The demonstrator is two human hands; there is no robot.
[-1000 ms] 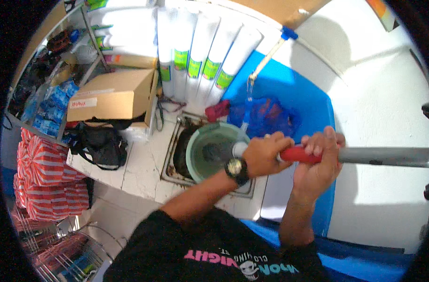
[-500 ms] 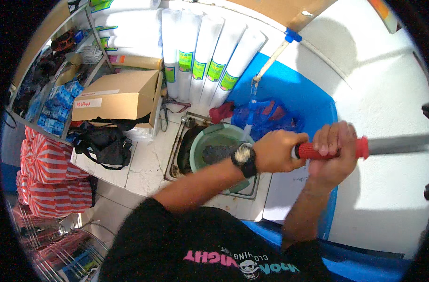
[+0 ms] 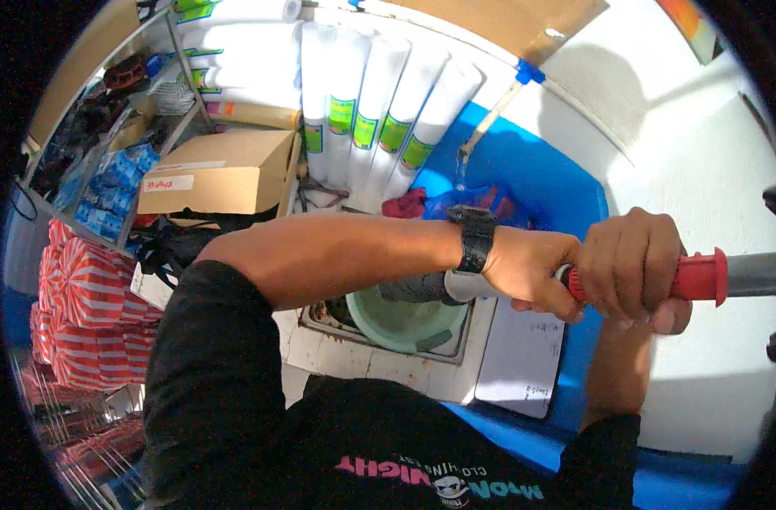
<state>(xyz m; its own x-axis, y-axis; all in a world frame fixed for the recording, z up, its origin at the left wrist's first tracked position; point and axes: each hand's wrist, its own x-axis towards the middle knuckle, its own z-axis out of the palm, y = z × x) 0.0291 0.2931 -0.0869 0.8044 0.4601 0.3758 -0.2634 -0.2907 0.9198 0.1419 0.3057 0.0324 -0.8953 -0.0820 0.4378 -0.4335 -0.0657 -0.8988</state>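
Observation:
Both hands are wrapped round a mop that lies slantwise across the view. My left hand [image 3: 532, 270], with a dark watch on its wrist, grips the shaft beside the white tube [image 3: 470, 287]. Closed over the red ribbed grip [image 3: 700, 278] is my right hand [image 3: 632, 265]. A grey pole [image 3: 751, 275] runs on from the grip to the right. At the other end, the shaggy dark grey mop head [image 3: 411, 291] is over the light green basin [image 3: 417, 338]; my left forearm hides part of both.
The basin stands in a rusty metal-framed recess in white tiles. A white board [image 3: 519, 361] is right of it. Behind are white rolls [image 3: 345, 102], a cardboard box [image 3: 218, 183] and a blue panel [image 3: 532, 153]. Red-striped bundles [image 3: 95, 280] and a shelf [image 3: 180, 76] stand left.
My left forearm has swung up and now lies nearly level. Both hands have shifted right along with the mop, and the right hand wraps further over the grip. The white tube has come into view.

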